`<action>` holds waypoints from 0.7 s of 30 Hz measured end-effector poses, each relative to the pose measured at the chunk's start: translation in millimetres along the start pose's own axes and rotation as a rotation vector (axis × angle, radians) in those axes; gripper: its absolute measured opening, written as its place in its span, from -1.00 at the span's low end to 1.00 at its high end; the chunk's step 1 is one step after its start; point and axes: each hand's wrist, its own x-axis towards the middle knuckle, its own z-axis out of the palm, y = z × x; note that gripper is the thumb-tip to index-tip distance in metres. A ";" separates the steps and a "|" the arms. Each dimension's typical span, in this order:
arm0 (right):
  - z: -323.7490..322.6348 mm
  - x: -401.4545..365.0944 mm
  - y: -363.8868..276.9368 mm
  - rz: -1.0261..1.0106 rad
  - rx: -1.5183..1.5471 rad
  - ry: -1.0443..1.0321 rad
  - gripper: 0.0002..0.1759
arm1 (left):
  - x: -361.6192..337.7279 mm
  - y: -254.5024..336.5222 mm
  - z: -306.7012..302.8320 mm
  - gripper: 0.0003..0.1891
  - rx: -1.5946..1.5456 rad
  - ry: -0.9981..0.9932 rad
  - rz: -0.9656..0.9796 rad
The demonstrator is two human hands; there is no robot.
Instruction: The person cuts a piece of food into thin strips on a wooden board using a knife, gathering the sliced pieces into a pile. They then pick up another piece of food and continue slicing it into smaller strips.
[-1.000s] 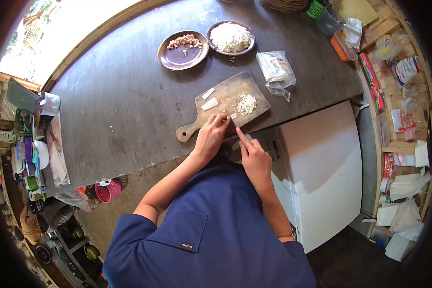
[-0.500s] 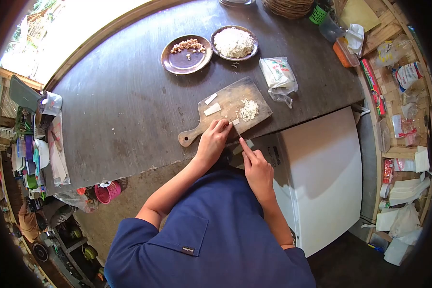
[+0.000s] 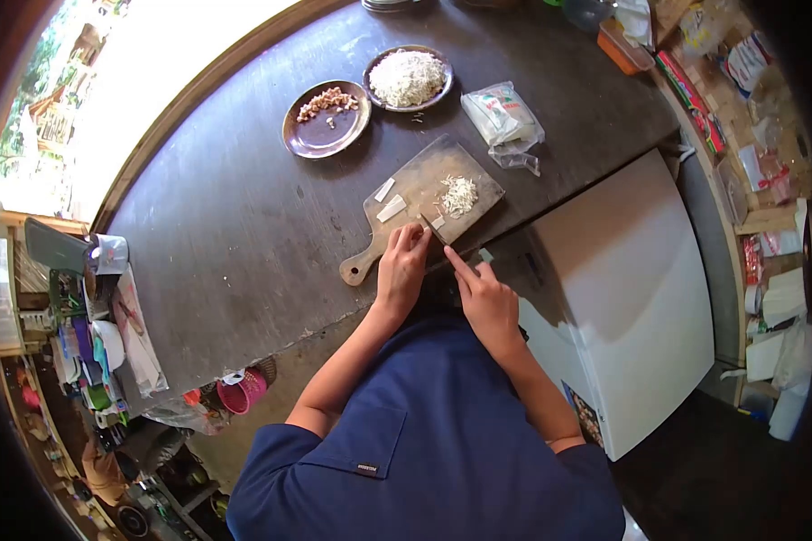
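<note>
My right hand (image 3: 487,302) grips a knife (image 3: 436,232), its index finger stretched along the tool and its blade over the near edge of the wooden cutting board (image 3: 407,178). Beside the blade, my left hand (image 3: 404,260) has its fingertips pinched together on the board; what they hold is hidden. A small white piece (image 3: 438,222) lies just right of the blade. Two flat white slices (image 3: 392,209) rest further left on the board. Towards its right end is a heap of thin white shreds (image 3: 460,196).
Behind the board stand a brown plate with chopped brown bits (image 3: 325,140) and a plate heaped with white shreds (image 3: 408,78). A plastic packet (image 3: 502,117) lies right of them. A white appliance (image 3: 636,298) adjoins the counter's right edge. Kitchen items (image 3: 95,334) crowd the left end.
The view has turned and shifted, so the counter's things appear further left. The knife blade now shows more clearly, its tip higher beside my left fingers. Both hands stay at the board.
</note>
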 end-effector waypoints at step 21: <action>0.7 -4.1 2.8 -0.048 -0.013 0.006 -0.38 | 1.1 -4.8 0.1 -0.60 0.038 0.023 0.070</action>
